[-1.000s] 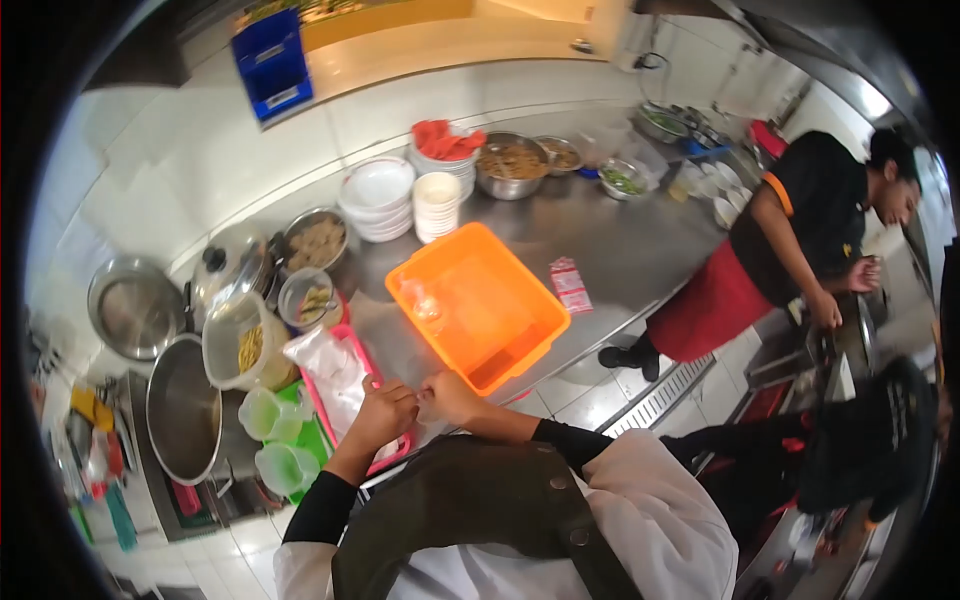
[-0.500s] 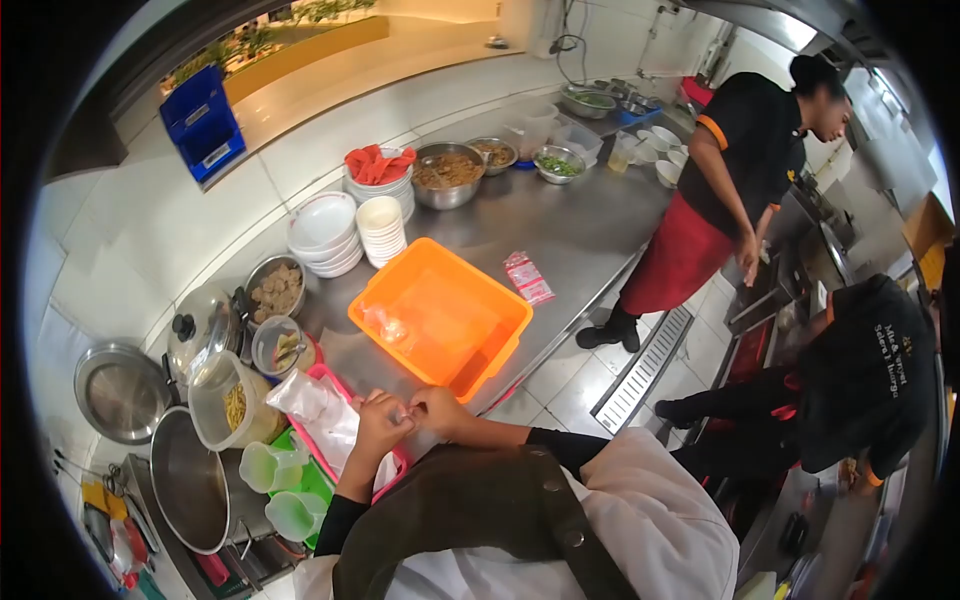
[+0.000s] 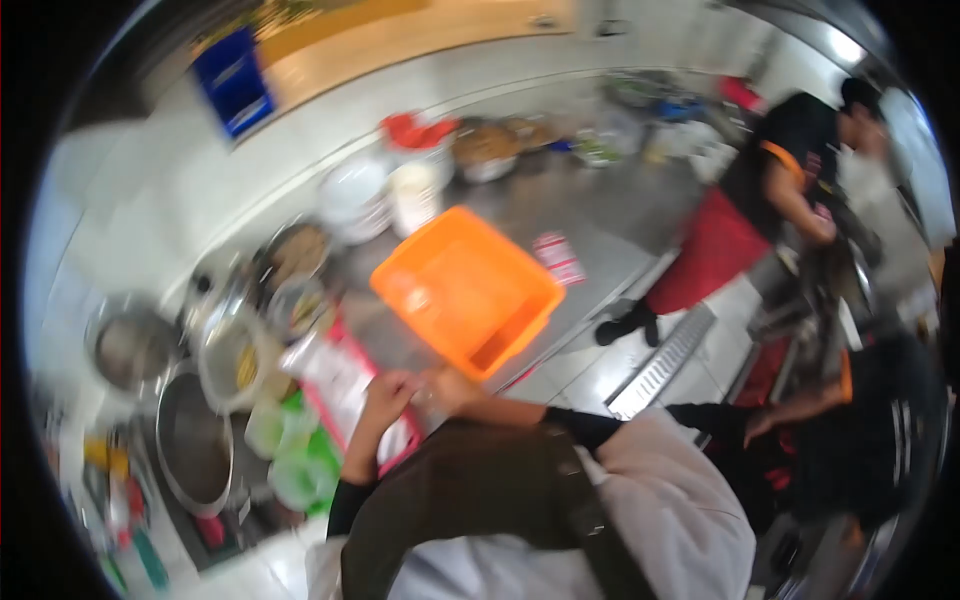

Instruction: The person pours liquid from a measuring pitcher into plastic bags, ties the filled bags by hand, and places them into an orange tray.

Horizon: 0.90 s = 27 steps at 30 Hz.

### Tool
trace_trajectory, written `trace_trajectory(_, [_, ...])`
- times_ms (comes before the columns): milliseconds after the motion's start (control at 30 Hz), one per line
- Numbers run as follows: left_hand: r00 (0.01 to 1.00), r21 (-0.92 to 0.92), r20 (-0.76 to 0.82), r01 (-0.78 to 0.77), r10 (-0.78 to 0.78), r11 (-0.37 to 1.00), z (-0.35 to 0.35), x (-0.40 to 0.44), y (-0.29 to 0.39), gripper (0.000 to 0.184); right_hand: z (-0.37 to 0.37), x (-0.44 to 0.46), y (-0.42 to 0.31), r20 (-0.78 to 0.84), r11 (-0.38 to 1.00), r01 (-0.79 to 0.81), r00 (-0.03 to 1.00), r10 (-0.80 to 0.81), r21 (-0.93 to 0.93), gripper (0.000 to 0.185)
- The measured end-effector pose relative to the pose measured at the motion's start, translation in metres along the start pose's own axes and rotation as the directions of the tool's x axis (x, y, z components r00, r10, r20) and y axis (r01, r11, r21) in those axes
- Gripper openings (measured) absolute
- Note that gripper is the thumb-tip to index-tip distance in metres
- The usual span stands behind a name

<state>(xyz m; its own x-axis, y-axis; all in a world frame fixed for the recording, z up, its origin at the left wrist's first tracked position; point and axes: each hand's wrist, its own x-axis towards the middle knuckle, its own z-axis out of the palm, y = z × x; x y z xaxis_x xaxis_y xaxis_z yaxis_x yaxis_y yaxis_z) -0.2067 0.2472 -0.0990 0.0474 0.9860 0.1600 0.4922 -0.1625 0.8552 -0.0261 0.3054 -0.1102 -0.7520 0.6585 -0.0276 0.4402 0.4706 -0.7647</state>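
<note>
Close together in front of my apron, my left hand (image 3: 388,396) and my right hand (image 3: 446,391) have their fingers drawn in. Blur hides what they pinch; something small and see-through may be between them. Just beyond the hands lies an orange tub (image 3: 465,295) with a small clear plastic packet (image 3: 416,299) inside. Beside my left hand is a pink tray (image 3: 350,345) holding white plastic bags (image 3: 342,380). A pink-and-white packet (image 3: 559,258) lies on the steel counter, right of the tub.
Bowls (image 3: 356,195), cups (image 3: 414,196) and food pots line the wall. At left stand a large steel pot (image 3: 195,445), a clear container (image 3: 232,360) and green-tinted jugs (image 3: 300,478). Two co-workers (image 3: 725,240) (image 3: 865,430) are on the right, by a floor drain (image 3: 665,365).
My view has shifted and blurred, so the counter appears farther right. Both hands stay together. The co-worker in the red apron has turned and leaned farther toward the right side.
</note>
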Motion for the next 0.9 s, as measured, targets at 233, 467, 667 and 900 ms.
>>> trace_trajectory(233, [0.902,-0.145,-0.2,0.358,-0.382,0.922,0.024,-0.008,-0.003,0.013,-0.02,-0.007,-0.026,-0.351,0.952,0.306,0.892,-0.286,0.002,0.018])
trace_trajectory(467, [0.912,-0.095,-0.173,0.36,-0.371,0.928,0.025,-0.015,0.001,0.014,-0.01,-0.01,-0.015,-0.105,0.738,0.003,0.99,0.092,0.675,0.015])
trace_trajectory(667, [0.868,-0.171,-0.149,0.45,-0.474,0.877,0.021,-0.018,-0.001,0.019,-0.007,-0.004,-0.006,-0.106,0.799,0.019,0.993,0.055,0.601,0.013])
trace_trajectory(900, [0.898,-0.187,-0.129,0.394,-0.42,0.9,0.018,-0.024,-0.005,0.014,-0.014,0.007,-0.019,-0.177,0.866,0.128,0.983,-0.047,0.484,0.007])
